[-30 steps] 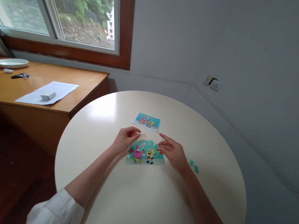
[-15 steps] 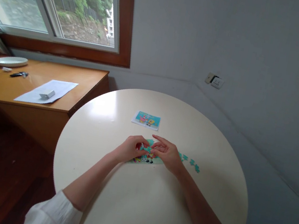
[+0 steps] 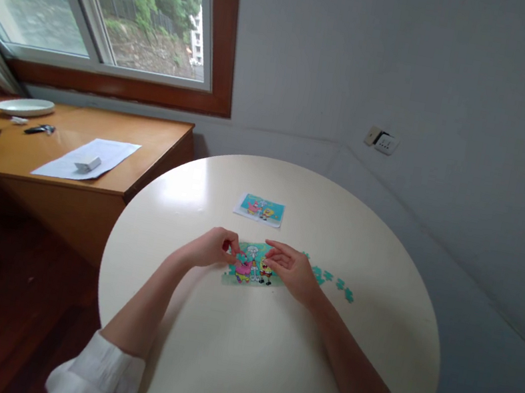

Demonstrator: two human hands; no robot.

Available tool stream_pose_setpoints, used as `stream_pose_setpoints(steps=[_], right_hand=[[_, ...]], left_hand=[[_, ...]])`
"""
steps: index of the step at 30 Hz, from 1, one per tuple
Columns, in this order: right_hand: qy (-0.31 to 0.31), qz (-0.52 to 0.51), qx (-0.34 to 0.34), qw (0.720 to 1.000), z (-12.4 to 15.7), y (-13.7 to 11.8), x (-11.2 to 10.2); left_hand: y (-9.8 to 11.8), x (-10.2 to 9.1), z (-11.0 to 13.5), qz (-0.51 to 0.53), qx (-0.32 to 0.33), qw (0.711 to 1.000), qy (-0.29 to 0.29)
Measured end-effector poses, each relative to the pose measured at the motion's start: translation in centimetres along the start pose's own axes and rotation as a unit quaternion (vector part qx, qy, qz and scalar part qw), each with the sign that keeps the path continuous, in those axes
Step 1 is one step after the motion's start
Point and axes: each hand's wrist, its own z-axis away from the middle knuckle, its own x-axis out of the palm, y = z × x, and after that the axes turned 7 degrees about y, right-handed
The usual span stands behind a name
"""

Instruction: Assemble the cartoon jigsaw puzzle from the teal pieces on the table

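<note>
A small cartoon jigsaw puzzle (image 3: 252, 268) with a teal background lies partly put together on the round cream table (image 3: 234, 354). My left hand (image 3: 213, 247) rests at its left edge, fingers curled and pinched against the puzzle's upper left corner. My right hand (image 3: 291, 270) lies over the puzzle's right part, fingers bent and pointing left onto it. Whether either hand holds a piece is hidden. Several loose teal pieces (image 3: 331, 280) lie just right of my right hand. A small reference picture card (image 3: 260, 209) with the same cartoon lies beyond the puzzle.
A wooden desk (image 3: 69, 169) stands at the left under a window, bearing a sheet of paper (image 3: 89, 158) with a small grey object, a white plate (image 3: 24, 106) and dark small items. A wall socket (image 3: 383, 140) sits on the grey wall at the right.
My hands came together over the puzzle, then the left hand drew back to the left edge, uncovering the cartoon figures. More loose pieces show to the right.
</note>
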Motion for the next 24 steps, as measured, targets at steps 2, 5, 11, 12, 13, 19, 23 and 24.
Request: stream_pose_setpoints(steps=[2,5,11,12,13,19,23,24], right_hand=[[-0.003,0.024,-0.015,1.0,0.0,0.1,0.0],[-0.013,0.058,-0.033,0.998,0.0,0.1,-0.2],[-0.039,0.094,-0.041,0.994,0.1,0.0,-0.2],[-0.044,0.095,-0.041,0.994,0.1,0.0,-0.2],[-0.047,0.096,-0.04,0.993,0.1,0.0,-0.2],[-0.058,0.104,-0.044,0.992,0.1,-0.1,-0.1],[-0.064,0.116,-0.051,0.99,0.1,-0.2,-0.2],[-0.065,0.117,-0.052,0.99,0.1,-0.2,-0.2]], left_hand=[[-0.5,-0.9,0.1,-0.018,-0.018,0.999,-0.022],[-0.9,-1.6,0.3,-0.022,-0.031,0.997,-0.06],[-0.8,-2.0,0.6,-0.021,-0.021,0.995,-0.093],[-0.8,-1.9,0.6,-0.024,-0.02,0.995,-0.097],[-0.7,-1.9,0.6,-0.03,-0.021,0.994,-0.1],[-0.2,-1.8,0.5,-0.113,-0.049,0.982,-0.141],[0.0,-1.8,0.4,-0.136,-0.063,0.978,-0.146],[0.0,-1.8,0.4,-0.139,-0.064,0.977,-0.147]])
